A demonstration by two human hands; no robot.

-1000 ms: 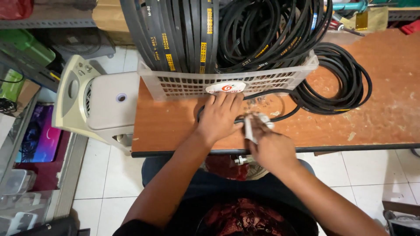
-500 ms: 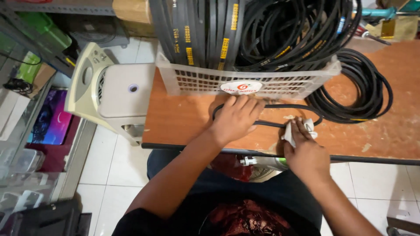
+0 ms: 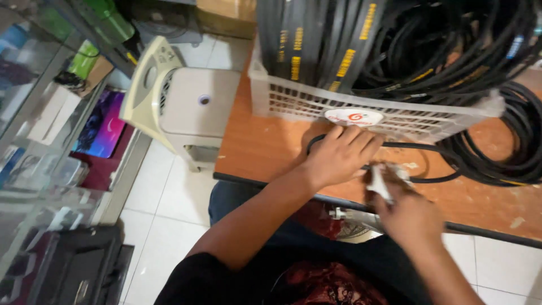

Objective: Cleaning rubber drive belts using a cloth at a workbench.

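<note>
A brown bench (image 3: 265, 147) fills the far right of the scene, carrying coils of black belts and hose (image 3: 429, 45). A white slotted basket (image 3: 305, 101) stands on the bench in front of the coils. Left of the bench, a cream fan housing (image 3: 186, 107) sits on the tiled floor. The left hand (image 3: 339, 155) lies flat on the bench just near of the basket, fingers spread over a thin black belt (image 3: 435, 179). The right hand (image 3: 409, 212), at the near bench edge, has its fingers clamped on a small white object (image 3: 377, 183), blurred.
</note>
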